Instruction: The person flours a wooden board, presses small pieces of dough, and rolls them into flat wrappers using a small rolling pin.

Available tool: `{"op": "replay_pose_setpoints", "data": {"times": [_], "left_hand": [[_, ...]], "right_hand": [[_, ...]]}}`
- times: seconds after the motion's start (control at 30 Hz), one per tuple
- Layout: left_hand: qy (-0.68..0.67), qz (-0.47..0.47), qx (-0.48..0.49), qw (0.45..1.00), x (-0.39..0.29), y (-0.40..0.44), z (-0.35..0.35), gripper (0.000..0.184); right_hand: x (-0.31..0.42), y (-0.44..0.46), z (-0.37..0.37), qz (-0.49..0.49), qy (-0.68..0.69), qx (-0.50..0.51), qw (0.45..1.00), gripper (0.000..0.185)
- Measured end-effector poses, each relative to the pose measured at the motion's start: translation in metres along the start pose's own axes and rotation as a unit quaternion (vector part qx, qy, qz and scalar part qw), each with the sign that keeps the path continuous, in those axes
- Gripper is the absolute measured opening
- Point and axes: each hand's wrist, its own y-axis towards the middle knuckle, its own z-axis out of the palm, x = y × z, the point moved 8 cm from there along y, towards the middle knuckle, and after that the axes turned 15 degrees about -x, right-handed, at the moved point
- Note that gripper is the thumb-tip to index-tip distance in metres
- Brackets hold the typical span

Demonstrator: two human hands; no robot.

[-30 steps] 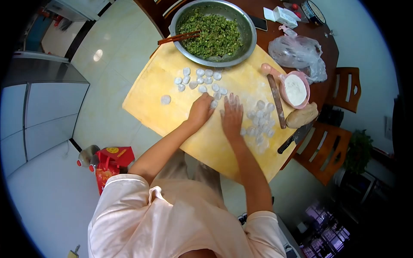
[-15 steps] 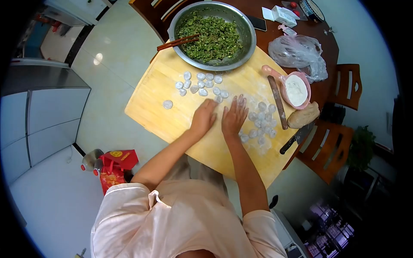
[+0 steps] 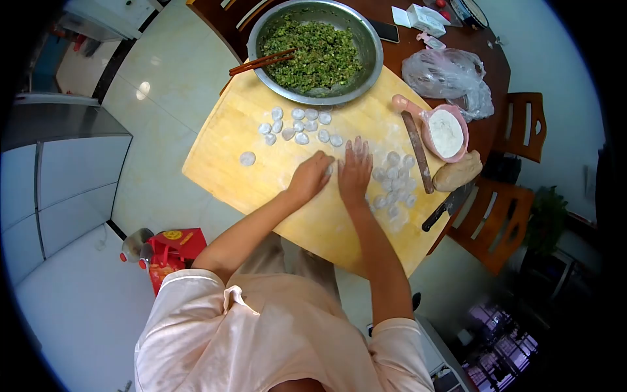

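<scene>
The left hand [image 3: 311,177] is on the yellow wooden board [image 3: 228,144], with its fingers bent inward. A small pale piece of dough [image 3: 328,170] shows at the fingertips of this hand, but it is partly hidden, so one cannot tell if the fingers grip it or only touch it. The right hand [image 3: 354,171] is just beside it, open and flat with the palm down, and its fingers, whitish with powder, point to the far side.

Small round whitish dough discs [image 3: 301,138] lie in a loose group on the board, beyond the left hand and somewhat to the left. One single dough disc [image 3: 247,159] lies apart from them, more to the left. To the right of the right hand there is a crowded group of powdered dough pieces [image 3: 392,173], and some of them touch each other.

At the far side stands a large round metal bowl [image 3: 257,77] with a chopped green filling [image 3: 317,59] inside, and reddish-brown chopsticks [image 3: 261,62] rest across its left rim. On the right of the board lies a thin dark brown wooden rolling pin [image 3: 417,151]. Beside it are a pink bowl with a handle [image 3: 428,140], which contains white powder [image 3: 446,134], a long beige lump of dough [image 3: 457,172] and a black-handled knife [image 3: 435,217]. A crumpled clear plastic bag [image 3: 444,73] is on the dark brown tabletop [image 3: 498,65].
</scene>
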Motion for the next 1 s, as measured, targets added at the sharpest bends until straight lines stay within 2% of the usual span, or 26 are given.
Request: {"op": "replay_pose_setpoints", "data": {"times": [0.07, 0.1, 0.17, 0.23, 0.3, 0.37, 0.43, 0.53, 0.63, 0.73, 0.83, 1.0], "left_hand": [[-0.043, 0.042, -0.017, 0.998, -0.012, -0.017, 0.003, 0.048], [-0.065, 0.065, -0.030, 0.995, -0.020, -0.020, 0.002, 0.050], [-0.070, 0.044, -0.069, 0.994, -0.023, -0.023, -0.003, 0.053], [-0.059, 0.007, -0.106, 0.993, -0.010, -0.030, 0.005, 0.055], [-0.091, 0.023, -0.083, 0.992, -0.011, -0.035, 0.024, 0.055], [-0.122, -0.022, -0.101, 0.987, -0.017, -0.035, 0.016, 0.058], [-0.117, -0.076, -0.085, 0.987, -0.016, -0.032, -0.003, 0.060], [-0.049, -0.001, -0.115, 0.992, -0.008, -0.010, -0.037, 0.057], [-0.008, 0.118, -0.137, 0.983, -0.016, 0.043, -0.045, 0.044], [0.057, 0.162, -0.020, 0.985, -0.007, 0.076, -0.009, 0.032], [0.143, 0.231, 0.039, 0.962, -0.015, 0.083, 0.013, 0.015], [0.088, 0.112, -0.013, 0.990, -0.005, 0.047, 0.001, 0.013]], "right_hand": [[-0.016, -0.002, -0.012, -0.059, 0.019, 0.014, 0.998, 0.051], [-0.023, -0.003, -0.013, -0.057, 0.022, 0.018, 0.998, 0.049], [-0.028, -0.003, -0.009, -0.059, 0.033, 0.026, 0.997, 0.046], [-0.021, -0.002, -0.005, 0.034, 0.076, 0.005, 0.997, 0.045], [-0.005, -0.001, 0.000, 0.130, 0.110, -0.008, 0.985, 0.045], [0.002, -0.007, 0.008, 0.146, 0.066, -0.042, 0.986, 0.047], [0.012, -0.002, 0.007, 0.145, 0.012, -0.020, 0.989, 0.050], [0.021, -0.001, 0.010, 0.132, -0.030, 0.000, 0.991, 0.055], [0.021, 0.005, 0.013, 0.113, -0.043, -0.002, 0.993, 0.059], [0.024, 0.009, 0.014, 0.093, -0.044, 0.010, 0.995, 0.060], [0.021, 0.008, 0.018, 0.076, -0.041, 0.002, 0.996, 0.060], [-0.001, 0.004, 0.005, -0.015, 0.020, 0.013, 1.000, 0.053]]}}
